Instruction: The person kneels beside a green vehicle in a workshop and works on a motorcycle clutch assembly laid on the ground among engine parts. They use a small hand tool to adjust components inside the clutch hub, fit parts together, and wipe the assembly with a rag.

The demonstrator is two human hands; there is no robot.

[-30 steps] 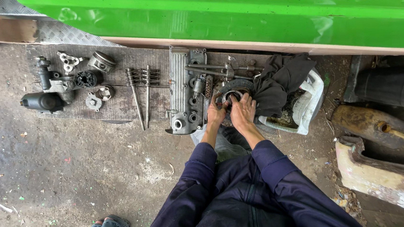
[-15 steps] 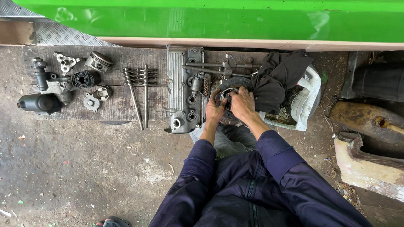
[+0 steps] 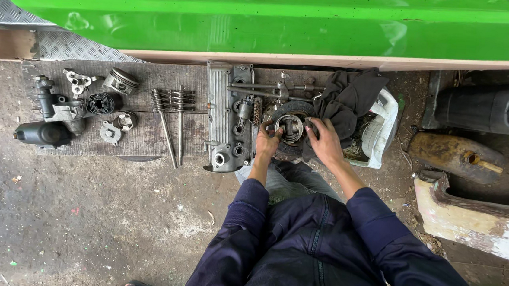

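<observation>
A dark round engine part with a metal hub (image 3: 291, 126) lies on the wooden board (image 3: 140, 137) in front of me. My left hand (image 3: 266, 141) grips its left edge. On the opposite edge my right hand (image 3: 326, 142) holds it, beside a black rag (image 3: 349, 99). A grey ribbed valve cover (image 3: 227, 123) lies just left of my left hand. Both arms are in dark blue sleeves.
Bolts and long rods (image 3: 172, 115), a piston (image 3: 120, 81) and several small engine parts (image 3: 57, 109) lie on the board's left half. A green vehicle body (image 3: 264, 23) runs across the top. A rusty can (image 3: 456, 156), a black jug (image 3: 481, 106) and a white container (image 3: 382, 132) stand at right.
My hands have stayed on the round part, with the right hand shifting slightly along its edge. The view has shifted a little.
</observation>
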